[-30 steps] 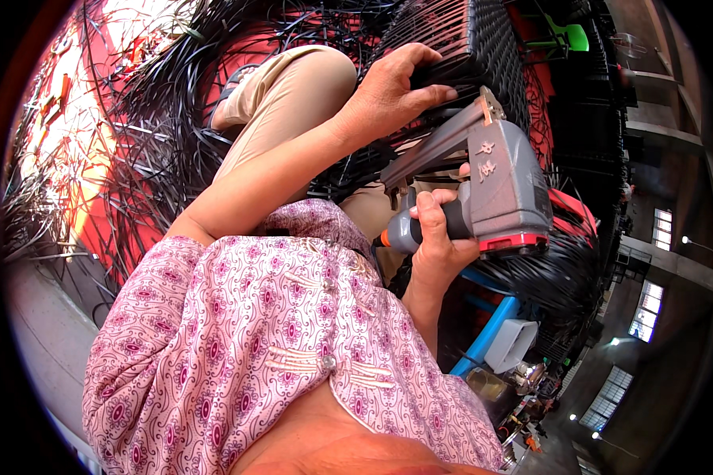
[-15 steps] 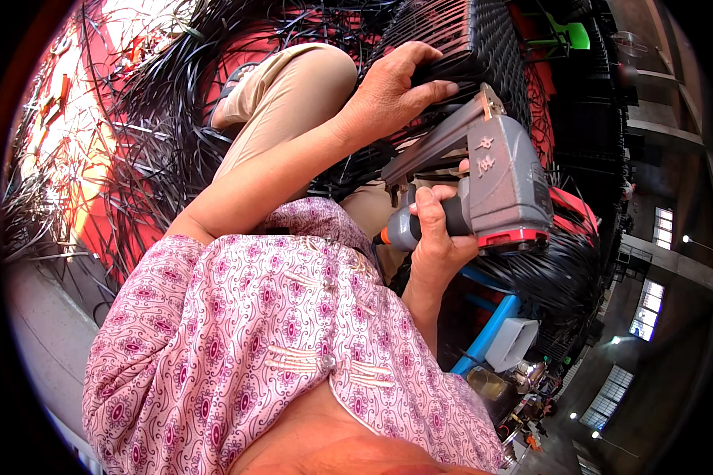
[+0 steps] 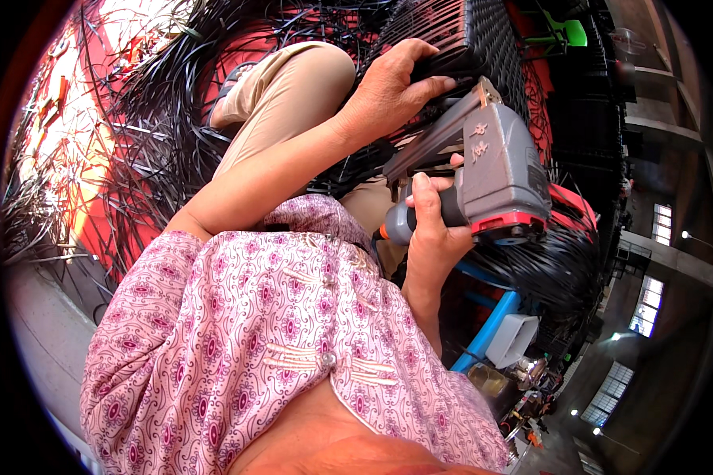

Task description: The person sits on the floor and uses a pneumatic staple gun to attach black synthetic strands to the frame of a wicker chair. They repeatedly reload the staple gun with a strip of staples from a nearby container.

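My left hand (image 3: 392,89) grips the near edge of a black woven strip piece (image 3: 491,55), thumb and fingers apart around the corner. One side of that piece shows a tight braid, the other open rows of parallel strips. In my right hand (image 3: 434,218) is a grey and black air nail gun (image 3: 503,170) with a red-edged cap, its handle wrapped by my fingers. The gun's nose is up against or very close to the woven piece's lower edge, just right of my left thumb; whether they touch, I cannot tell.
Loose black strips (image 3: 158,119) lie tangled over the red floor covering (image 3: 95,214) at the left. A thick bundle of black strips (image 3: 554,269) sits right of the gun. Beyond are a blue bar (image 3: 489,331), a grey-white bin (image 3: 512,340) and a green seat (image 3: 566,32).
The nail gun and my right hand have shifted slightly up, and the gun has turned a little, its nose closer to the woven piece. My left hand stays nearly in place.
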Demonstrator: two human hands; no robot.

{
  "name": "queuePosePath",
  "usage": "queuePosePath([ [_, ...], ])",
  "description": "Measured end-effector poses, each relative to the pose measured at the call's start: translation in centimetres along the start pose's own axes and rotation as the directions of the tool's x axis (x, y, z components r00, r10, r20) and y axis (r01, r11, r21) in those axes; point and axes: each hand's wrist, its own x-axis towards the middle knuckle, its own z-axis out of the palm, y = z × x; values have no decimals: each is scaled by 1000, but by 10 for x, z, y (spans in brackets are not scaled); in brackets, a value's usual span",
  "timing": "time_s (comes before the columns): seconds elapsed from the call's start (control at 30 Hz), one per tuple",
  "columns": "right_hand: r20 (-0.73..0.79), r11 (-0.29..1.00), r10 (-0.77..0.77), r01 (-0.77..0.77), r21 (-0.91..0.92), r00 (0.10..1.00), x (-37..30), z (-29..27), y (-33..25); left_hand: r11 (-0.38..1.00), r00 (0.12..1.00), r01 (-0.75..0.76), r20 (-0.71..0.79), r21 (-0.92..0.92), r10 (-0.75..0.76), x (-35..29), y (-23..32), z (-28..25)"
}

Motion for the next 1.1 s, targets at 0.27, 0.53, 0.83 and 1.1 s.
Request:
queuePosePath([
  [0.27, -12, 971, 17, -14, 240, 1000, 3, -16, -10, 993, 997, 72, 36, -91, -69, 0, -10, -2],
  [0.53, -139, 918, -59, 108, 381, 989, 8, -53, 3, 990, 992, 112, 59, -84, -107, 3, -11, -6],
  [0.83, -203, 908, -14, 98, 407, 979, 8, -78, 19, 961, 982, 189, -41, 200, -185, 9, 22, -1],
  [1.1, -211, 879, -32, 128, 460, 977, 6, -77, 20, 967, 980, 191, -84, 168, -179, 16, 47, -4],
])
